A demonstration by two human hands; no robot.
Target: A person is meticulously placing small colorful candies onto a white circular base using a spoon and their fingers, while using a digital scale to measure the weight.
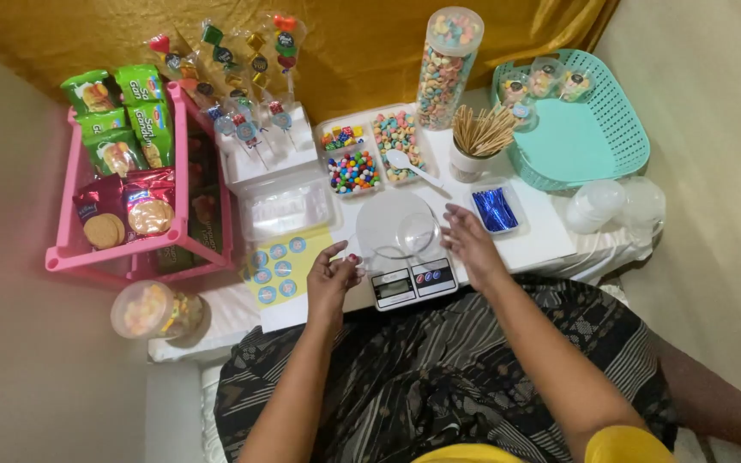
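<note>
At centre of the white tabletop (pixel 542 236): a small digital scale (pixel 412 281) with a clear round cup (pixel 416 231) standing on its transparent platter. Left hand (pixel 334 274) just left of the scale, fingers loosely curled with thumb and forefinger pinched near a small reddish bit, too small to identify. Right hand (pixel 471 243) just right of the cup, fingers spread and relaxed, holding nothing, fingertips close to the cup's rim but apparently not touching.

Under the left hand, a yellow sheet of round blue stickers (pixel 278 264). Beyond the scale, a divided white tray of coloured candies (pixel 370 150) with a white spoon (pixel 412 166) lying across it. Beside that, a white cup of wooden sticks (pixel 478 141) and a tall clear jar of pastel candies (pixel 444 67). Near the right hand, a small dish of blue twist ties (pixel 496 209). Further right, a teal basket (pixel 611 129) holding a few filled cups at its back, and stacked clear lids (pixel 615 204) at the tabletop's edge.

To the left, a pink rack (pixel 122 249) of snack packets, wrapped lollipops (pixel 246 77) standing in a white block, and a lidded candy tub (pixel 154 310) lower down.
</note>
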